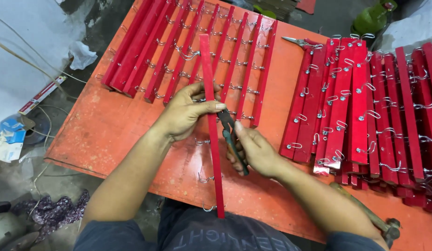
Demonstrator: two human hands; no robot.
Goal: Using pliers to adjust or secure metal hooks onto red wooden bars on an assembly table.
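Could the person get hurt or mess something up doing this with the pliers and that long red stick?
Maybe. The left hand grips the red wooden strip right beside the pliers in the right hand, so a slip could pinch fingers. The strip's metal hooks stick out near the wrists and could scratch. The hammer lies near the orange table's edge by the right arm and might get knocked off.

Single head view, looking steeply down, close over orange table (109, 130).
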